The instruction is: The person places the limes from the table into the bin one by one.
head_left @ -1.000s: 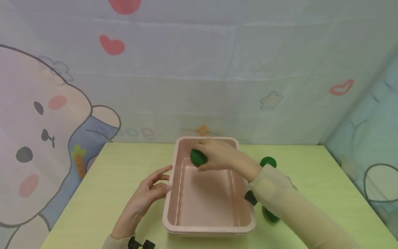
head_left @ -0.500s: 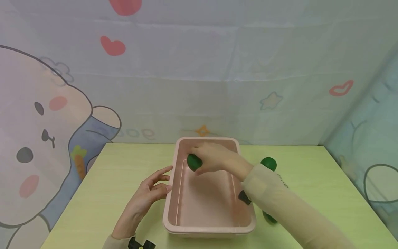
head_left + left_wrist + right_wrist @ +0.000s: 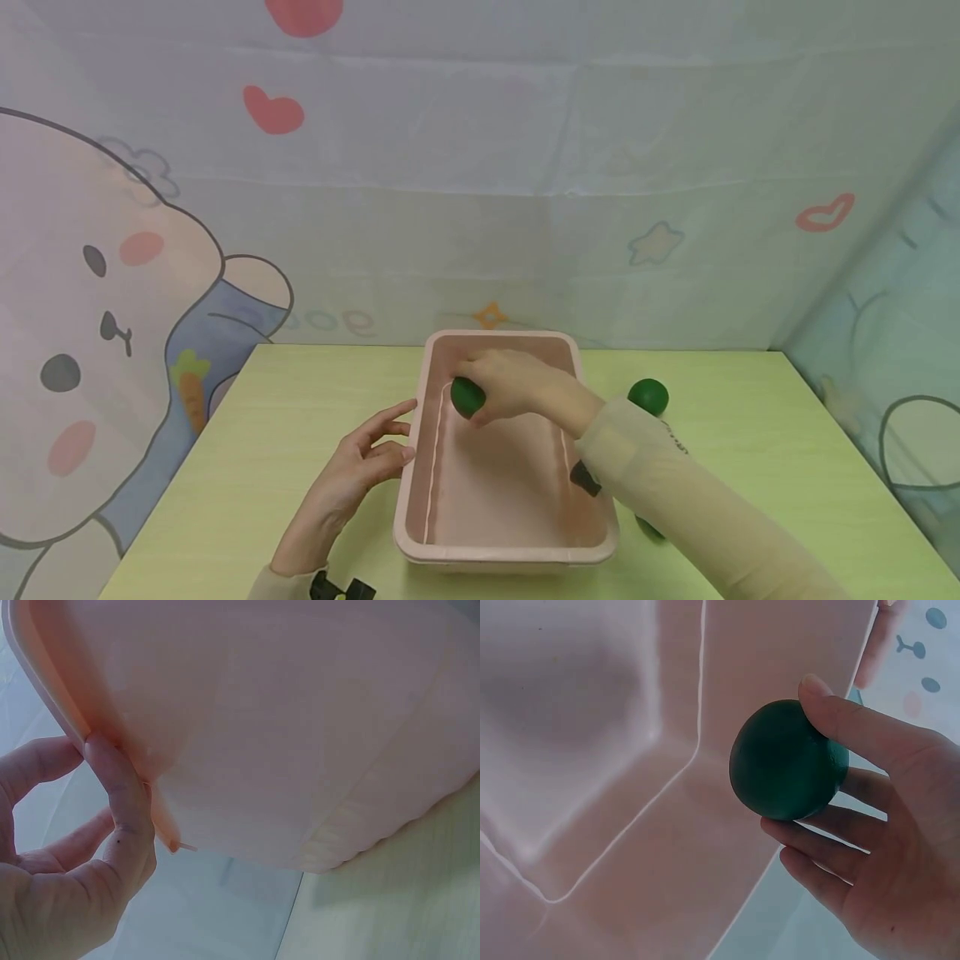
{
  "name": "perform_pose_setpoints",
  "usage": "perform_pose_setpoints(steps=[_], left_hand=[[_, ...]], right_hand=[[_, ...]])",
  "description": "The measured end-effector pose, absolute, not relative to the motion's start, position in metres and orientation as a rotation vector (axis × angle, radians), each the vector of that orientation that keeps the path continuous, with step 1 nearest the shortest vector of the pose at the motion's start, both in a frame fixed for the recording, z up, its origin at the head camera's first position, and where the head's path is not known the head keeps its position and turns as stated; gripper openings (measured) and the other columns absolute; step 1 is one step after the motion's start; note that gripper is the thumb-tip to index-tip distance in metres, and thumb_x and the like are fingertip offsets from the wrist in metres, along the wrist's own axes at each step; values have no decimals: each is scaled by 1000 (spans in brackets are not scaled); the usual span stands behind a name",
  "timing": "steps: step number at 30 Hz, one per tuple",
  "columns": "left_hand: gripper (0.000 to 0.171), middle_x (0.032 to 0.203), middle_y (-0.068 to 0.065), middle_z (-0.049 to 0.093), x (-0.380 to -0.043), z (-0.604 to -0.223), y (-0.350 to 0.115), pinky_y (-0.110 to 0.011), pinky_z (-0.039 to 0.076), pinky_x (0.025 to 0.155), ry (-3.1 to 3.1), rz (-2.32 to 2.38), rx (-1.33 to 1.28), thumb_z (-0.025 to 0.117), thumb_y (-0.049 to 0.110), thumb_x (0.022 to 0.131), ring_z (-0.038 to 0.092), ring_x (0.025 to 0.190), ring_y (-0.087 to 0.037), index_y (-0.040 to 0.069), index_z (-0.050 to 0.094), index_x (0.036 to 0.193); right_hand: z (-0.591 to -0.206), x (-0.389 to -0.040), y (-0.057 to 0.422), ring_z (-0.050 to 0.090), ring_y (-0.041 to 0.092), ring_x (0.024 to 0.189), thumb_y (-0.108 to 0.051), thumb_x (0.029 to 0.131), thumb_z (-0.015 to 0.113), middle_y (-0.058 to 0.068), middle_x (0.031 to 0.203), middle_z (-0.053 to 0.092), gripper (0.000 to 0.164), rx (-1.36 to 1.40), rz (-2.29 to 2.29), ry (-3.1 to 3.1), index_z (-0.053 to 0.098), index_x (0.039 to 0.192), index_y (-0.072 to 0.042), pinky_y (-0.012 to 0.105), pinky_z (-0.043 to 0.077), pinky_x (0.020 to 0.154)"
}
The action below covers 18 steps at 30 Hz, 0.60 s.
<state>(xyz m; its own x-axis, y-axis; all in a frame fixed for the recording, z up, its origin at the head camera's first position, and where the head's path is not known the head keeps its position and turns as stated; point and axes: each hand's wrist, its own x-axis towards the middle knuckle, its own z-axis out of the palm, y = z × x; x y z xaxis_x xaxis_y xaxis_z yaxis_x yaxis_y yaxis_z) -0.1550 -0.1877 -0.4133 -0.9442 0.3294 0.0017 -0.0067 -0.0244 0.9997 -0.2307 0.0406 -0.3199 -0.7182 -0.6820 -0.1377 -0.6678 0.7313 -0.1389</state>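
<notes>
A pale pink plastic bin (image 3: 506, 552) stands on the table, its inside facing up. Over its far left part my right hand (image 3: 510, 383) holds a smooth, dark green rounded object (image 3: 467, 397), with the thumb on one side and fingers on the other. In the right wrist view that green object (image 3: 784, 761) hangs beside the bin's inner wall (image 3: 780, 652), apart from the floor. My left hand (image 3: 352, 467) is at the bin's left rim. Its fingertips pinch the rim (image 3: 56, 690) in the left wrist view.
Right of the bin lies another green rounded object (image 3: 648, 397). One more green object (image 3: 649, 528) is mostly hidden under the right sleeve (image 3: 675, 483). A printed cloth (image 3: 480, 208) hangs behind the light green table (image 3: 330, 379).
My right hand has moved slightly left and down into the bin with the green object. The left hand stays at the rim.
</notes>
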Motion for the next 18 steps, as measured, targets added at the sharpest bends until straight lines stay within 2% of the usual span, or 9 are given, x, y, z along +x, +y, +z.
perform_pose_setpoints(steps=[3, 10, 18], left_hand=[[62, 114, -5, 50, -155, -413, -188, -32, 55, 79, 2012, 2063, 341, 61, 7, 91, 66, 84, -6, 8, 36, 147], [62, 114, -5, 49, -155, -412, -187, -31, 56, 79, 2004, 2065, 356, 61, 6, 91, 66, 84, -6, 7, 35, 148], [63, 112, -4, 50, -154, -412, -188, -31, 56, 78, 2007, 2068, 343, 61, 6, 90, 66, 84, -5, 6, 35, 147]], right_hand=[[-320, -230, 40, 58, 19, 101, -31, 79, 79, 5, 128, 57, 64, -1069, -133, 2741, 54, 134, -12, 33, 50, 81], [-318, -228, 40, 54, 24, 123, -35, 78, 79, 6, 137, 54, 67, -1044, -125, 2724, 53, 136, -14, 41, 46, 101], [-319, -229, 44, 55, 26, 122, -27, 79, 79, 7, 134, 57, 61, -1040, -170, 2725, 55, 134, -14, 41, 47, 100]])
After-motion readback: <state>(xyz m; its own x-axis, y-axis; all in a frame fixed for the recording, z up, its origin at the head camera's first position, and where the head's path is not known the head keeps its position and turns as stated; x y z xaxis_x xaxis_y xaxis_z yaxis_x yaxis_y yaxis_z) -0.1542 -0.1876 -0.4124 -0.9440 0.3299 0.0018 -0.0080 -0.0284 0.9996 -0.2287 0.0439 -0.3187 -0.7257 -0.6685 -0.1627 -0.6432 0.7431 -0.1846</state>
